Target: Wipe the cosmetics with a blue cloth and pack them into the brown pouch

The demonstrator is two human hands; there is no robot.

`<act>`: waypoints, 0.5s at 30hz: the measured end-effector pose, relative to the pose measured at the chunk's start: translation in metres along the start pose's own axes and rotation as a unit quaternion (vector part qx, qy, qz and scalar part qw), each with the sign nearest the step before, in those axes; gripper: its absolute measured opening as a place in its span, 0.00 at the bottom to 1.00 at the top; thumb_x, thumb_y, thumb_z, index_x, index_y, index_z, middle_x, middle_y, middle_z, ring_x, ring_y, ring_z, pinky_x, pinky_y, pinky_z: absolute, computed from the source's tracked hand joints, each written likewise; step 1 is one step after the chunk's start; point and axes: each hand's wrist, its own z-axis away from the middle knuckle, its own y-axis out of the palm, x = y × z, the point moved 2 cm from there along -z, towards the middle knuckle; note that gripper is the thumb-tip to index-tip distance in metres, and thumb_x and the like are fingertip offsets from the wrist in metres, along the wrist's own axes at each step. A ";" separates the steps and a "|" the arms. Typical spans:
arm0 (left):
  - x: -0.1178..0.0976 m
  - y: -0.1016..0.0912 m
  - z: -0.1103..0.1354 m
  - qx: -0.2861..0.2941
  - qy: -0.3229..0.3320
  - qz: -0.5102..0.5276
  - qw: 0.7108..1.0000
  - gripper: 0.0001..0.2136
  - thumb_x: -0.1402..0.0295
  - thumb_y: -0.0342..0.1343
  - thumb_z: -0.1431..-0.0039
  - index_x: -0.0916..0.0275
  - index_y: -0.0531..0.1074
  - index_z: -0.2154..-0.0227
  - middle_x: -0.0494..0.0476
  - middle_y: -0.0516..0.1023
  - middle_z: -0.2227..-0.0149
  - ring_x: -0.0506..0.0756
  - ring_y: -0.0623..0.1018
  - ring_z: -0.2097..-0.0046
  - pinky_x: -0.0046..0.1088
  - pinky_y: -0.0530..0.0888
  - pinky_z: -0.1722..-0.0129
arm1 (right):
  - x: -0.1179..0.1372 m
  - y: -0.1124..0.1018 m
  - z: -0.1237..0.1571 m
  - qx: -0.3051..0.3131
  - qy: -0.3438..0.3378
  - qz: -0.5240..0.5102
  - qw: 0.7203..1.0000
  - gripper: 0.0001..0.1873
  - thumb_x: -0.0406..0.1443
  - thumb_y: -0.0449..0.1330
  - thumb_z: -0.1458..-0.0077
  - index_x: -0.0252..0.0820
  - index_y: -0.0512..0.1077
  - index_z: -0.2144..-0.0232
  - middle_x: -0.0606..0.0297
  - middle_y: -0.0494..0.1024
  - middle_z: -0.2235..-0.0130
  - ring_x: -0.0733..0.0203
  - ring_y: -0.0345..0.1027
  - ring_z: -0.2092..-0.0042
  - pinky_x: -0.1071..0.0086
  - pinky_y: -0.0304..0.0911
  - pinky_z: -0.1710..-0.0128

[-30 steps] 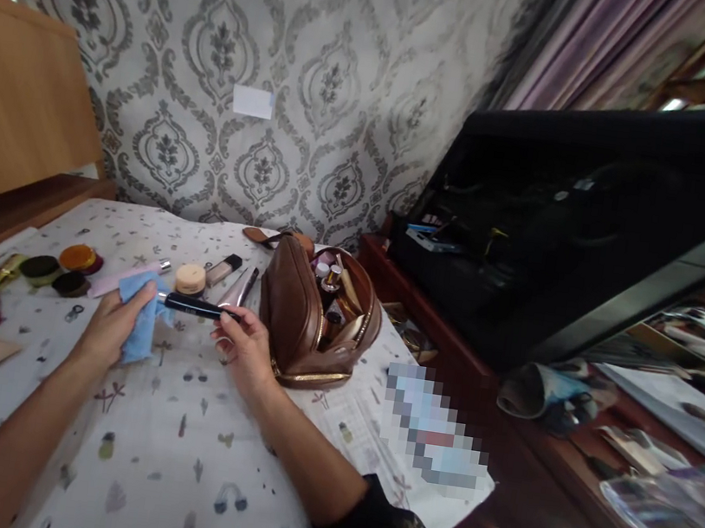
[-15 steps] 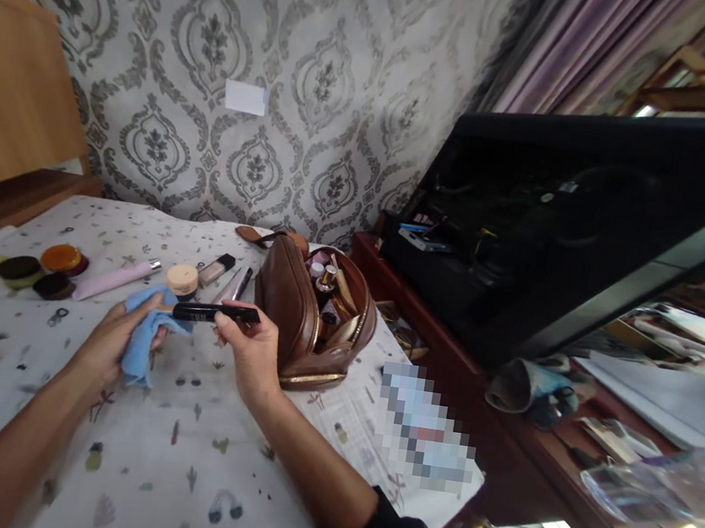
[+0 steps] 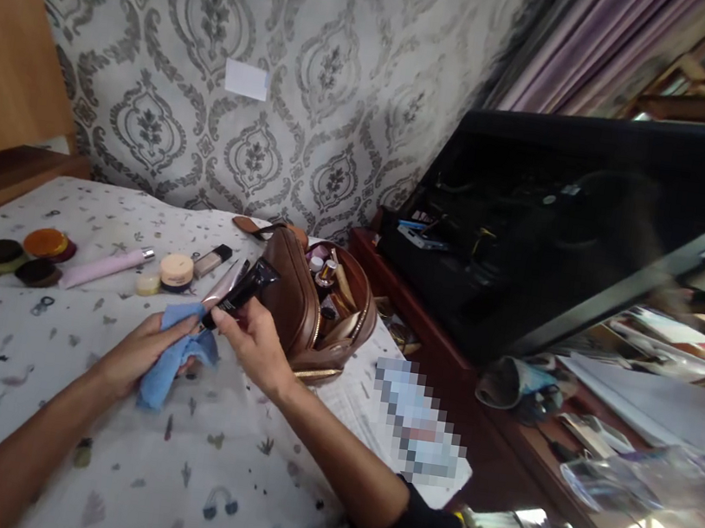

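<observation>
My left hand (image 3: 133,356) is closed around a crumpled light-blue cloth (image 3: 161,375), which wraps the lower end of a black cosmetic tube (image 3: 253,281). With thumb and fingers, my right hand (image 3: 258,347) grips the same tube along its side; its flat wide end points up and to the right. Just behind the tube stands a brown makeup bag (image 3: 287,285), unzipped, with bottles and other cosmetics inside. Partly covered by the tube, a slim silvery-pink item (image 3: 224,283) lies on the patterned tablecloth (image 3: 214,454).
Left of the bag are a foundation bottle (image 3: 213,260), a cream-lidded jar (image 3: 176,272), a pink tube (image 3: 106,267) and several round pots (image 3: 48,245). At the right, a black television (image 3: 569,216) stands near a cluttered dark red surface. A blurred-out patch (image 3: 419,422) covers something at the table's edge.
The black tube has gone from level to tilted, its far end now raised toward the bag. Both hands have shifted slightly right, the cloth still around the tube's lower end.
</observation>
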 end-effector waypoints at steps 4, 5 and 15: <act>0.009 0.004 -0.001 0.017 0.031 -0.038 0.999 0.25 0.43 0.68 0.61 0.61 0.74 0.72 0.52 0.76 0.76 0.55 0.75 0.74 0.29 0.75 0.73 | 0.008 -0.007 0.000 0.037 0.011 0.089 0.995 0.15 0.46 0.61 0.42 0.41 0.70 0.61 0.66 0.76 0.65 0.62 0.69 0.65 0.73 0.65 0.71; 0.008 0.004 -0.001 0.011 0.060 -0.063 0.996 0.25 0.42 0.67 0.60 0.61 0.75 0.72 0.53 0.77 0.75 0.57 0.77 0.70 0.30 0.76 0.70 | 0.009 -0.007 0.001 0.036 0.006 0.113 0.993 0.14 0.46 0.60 0.41 0.41 0.70 0.60 0.65 0.76 0.64 0.62 0.69 0.65 0.73 0.65 0.70; -0.001 0.002 0.005 -0.062 0.133 -0.068 0.987 0.19 0.47 0.66 0.54 0.58 0.78 0.68 0.56 0.82 0.67 0.64 0.79 0.51 0.30 0.76 0.54 | -0.001 0.010 0.013 0.110 0.074 0.396 0.909 0.09 0.43 0.57 0.40 0.44 0.69 0.66 0.72 0.60 0.78 0.64 0.51 0.76 0.69 0.47 0.73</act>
